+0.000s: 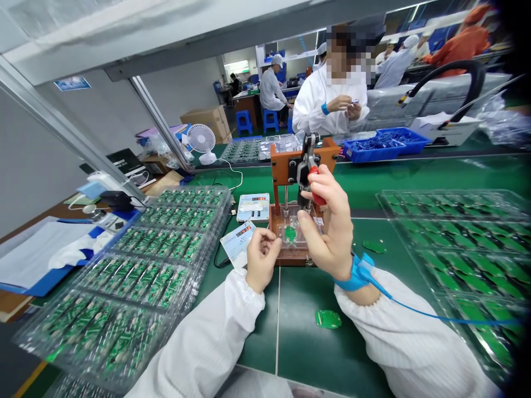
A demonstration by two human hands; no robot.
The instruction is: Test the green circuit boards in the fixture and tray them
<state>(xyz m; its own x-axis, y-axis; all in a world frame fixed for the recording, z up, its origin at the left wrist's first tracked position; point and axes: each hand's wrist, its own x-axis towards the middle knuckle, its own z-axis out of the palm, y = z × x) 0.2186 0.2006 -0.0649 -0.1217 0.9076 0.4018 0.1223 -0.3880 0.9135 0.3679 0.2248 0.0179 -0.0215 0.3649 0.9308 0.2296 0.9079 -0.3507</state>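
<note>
An orange-brown test fixture point(279, 166) stands at the middle of the green bench, with a round green circuit board point(290, 234) seated under its clear plate. My right hand point(327, 221) is wrapped around the fixture's red-handled clamp lever point(316, 188). A blue wrist strap point(355, 276) with a coiled cord circles that wrist. My left hand point(261, 257) sits with fingers curled at the fixture's front-left corner; whether it holds anything I cannot tell. Another round green board point(327, 319) lies on the mat between my sleeves.
Clear trays of green boards point(136, 276) are stacked at left, more trays point(464, 243) at right. A small meter point(253, 207) sits left of the fixture. Behind it are a white fan point(201, 141), a blue bin point(385, 145) and a co-worker in white point(327, 102).
</note>
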